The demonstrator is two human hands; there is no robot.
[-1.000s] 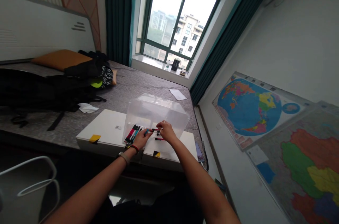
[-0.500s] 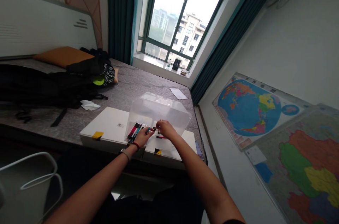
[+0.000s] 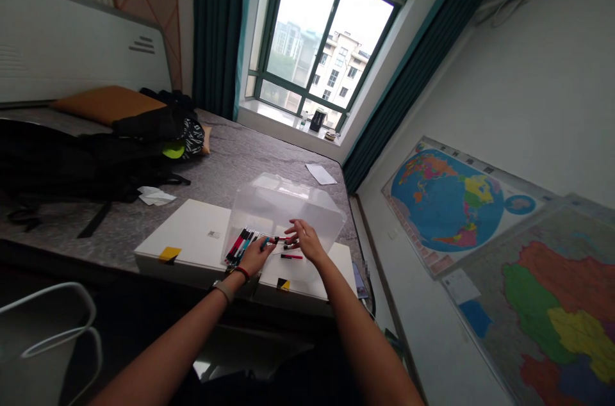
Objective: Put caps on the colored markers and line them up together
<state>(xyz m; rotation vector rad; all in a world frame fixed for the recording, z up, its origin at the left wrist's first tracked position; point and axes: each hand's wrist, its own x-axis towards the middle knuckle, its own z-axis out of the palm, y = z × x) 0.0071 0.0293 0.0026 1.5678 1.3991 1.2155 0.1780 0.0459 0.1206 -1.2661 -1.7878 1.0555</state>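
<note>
While the left hand (image 3: 256, 257) pinches a blue pen (image 3: 264, 243), we see the right hand (image 3: 308, 242) just beside it, fingers parted (whether they touch the small dark pieces below, we cannot tell); a row of pens (image 3: 241, 245) lies by the left end of the clear plastic bin (image 3: 293, 204); a red pen (image 3: 293, 257) lies nearer us, below the right hand.

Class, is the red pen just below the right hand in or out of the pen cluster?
Out: the red pen lies apart, with the left hand between it and the cluster.
</note>
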